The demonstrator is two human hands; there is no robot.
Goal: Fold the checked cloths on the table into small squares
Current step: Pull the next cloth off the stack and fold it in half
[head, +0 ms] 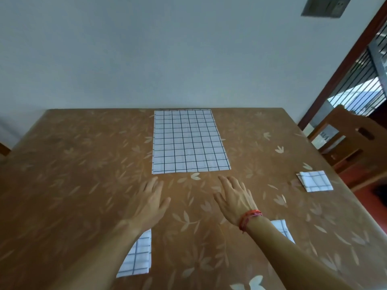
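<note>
Pale bare wall at back, wall socket (325,6) high on the right, barred doorway and wooden chair (351,143) beyond the right side. Across the whole foreground, brown leaf-patterned table (83,164). At the far middle, open checked cloth (188,141), flat, far edge right at the table's back edge, near edge just ahead of both hands. Side by side, left hand (149,203) and right hand (234,199), palms down, fingers straight and spread, holding nothing; touching the tabletop or just above it, cannot tell. On the right wrist, red cord bracelet (249,218). Near the table's right edge, small folded square (315,181), well apart from the open cloth. Partly under the left forearm, second folded cloth (138,258); half hidden behind the right forearm, third checked piece (281,228), fold state not readable. Open cloth judged thin, light, limp: no stiffness for lifting by one point, sagging likely wherever unsupported. Glossy-looking table cover, so sliding probable under a push. Best taken at the two near corners, one per hand, pinched between thumb and forefinger, then carried to the far corners with the grid lines as alignment guide. Crease then to be pressed with flat palms against springing open.
</note>
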